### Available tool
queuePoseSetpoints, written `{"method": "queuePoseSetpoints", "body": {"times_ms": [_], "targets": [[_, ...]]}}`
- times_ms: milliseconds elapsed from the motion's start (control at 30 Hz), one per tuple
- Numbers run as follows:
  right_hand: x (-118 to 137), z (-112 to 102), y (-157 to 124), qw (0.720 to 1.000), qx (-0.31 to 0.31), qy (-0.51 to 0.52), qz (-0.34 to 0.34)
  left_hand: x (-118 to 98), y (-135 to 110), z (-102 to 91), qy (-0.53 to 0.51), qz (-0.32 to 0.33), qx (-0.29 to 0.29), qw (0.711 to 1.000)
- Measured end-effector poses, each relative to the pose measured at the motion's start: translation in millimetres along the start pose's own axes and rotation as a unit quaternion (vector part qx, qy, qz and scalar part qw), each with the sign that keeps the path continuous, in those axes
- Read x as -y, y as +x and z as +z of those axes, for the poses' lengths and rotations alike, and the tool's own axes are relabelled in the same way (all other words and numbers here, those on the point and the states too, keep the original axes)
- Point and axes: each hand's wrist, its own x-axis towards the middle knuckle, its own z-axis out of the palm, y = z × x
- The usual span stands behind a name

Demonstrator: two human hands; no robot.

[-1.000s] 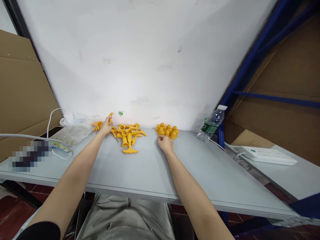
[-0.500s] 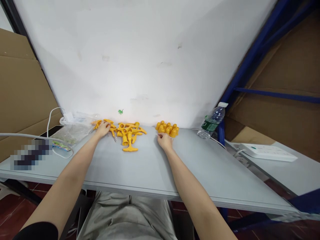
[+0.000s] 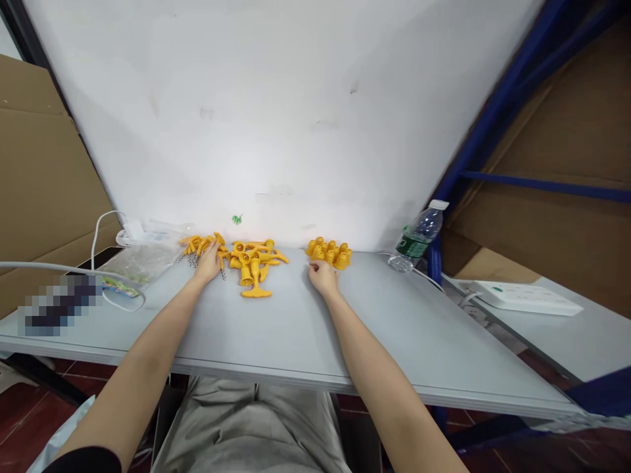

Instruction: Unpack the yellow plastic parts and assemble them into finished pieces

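My left hand (image 3: 210, 263) rests on a heap of yellow pieces with metal screws (image 3: 200, 246) at the back of the grey table (image 3: 296, 328); its fingers curl over them. A pile of yellow T-shaped plastic parts (image 3: 254, 259) lies just right of that hand. My right hand (image 3: 323, 276) sits in front of a cluster of small yellow caps (image 3: 329, 252), fingers curled and touching the nearest ones. What either hand grips is hidden by the fingers.
A clear plastic bag (image 3: 142, 259) and a white cable (image 3: 106, 230) lie at the left. A water bottle (image 3: 418, 238) stands at the right by a blue rack post (image 3: 473, 157). A white power strip (image 3: 522, 299) lies on the neighbouring table. Cardboard stands on both sides.
My left hand, raised with a yellow piece a second ago, has come down onto the screw heap and drawn slightly toward me. My right hand has barely moved.
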Motion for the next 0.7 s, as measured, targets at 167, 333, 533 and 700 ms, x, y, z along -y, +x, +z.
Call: {"method": "queuePoseSetpoints", "body": {"times_ms": [167,333,533,700], "targets": [[0.8,0.6,-0.3,1.000,-0.001,-0.001,-0.009,-9.8,-4.9,-2.0,0.057,0.026,0.027,0.998],[1.3,2.2,-0.5,1.000,0.000,-0.008,-0.020,-20.1,-7.2,-5.6,0.122,0.040,0.033,0.991],[6.6,1.7,-2.4,0.999,-0.007,-0.001,-0.033,-22.5,-6.7,-0.9,0.131,-0.028,0.001,0.991],[32.6,10.8,-6.5,0.989,0.037,0.060,-0.132,-34.2,-5.7,8.6,0.053,-0.099,-0.035,0.993]]}}
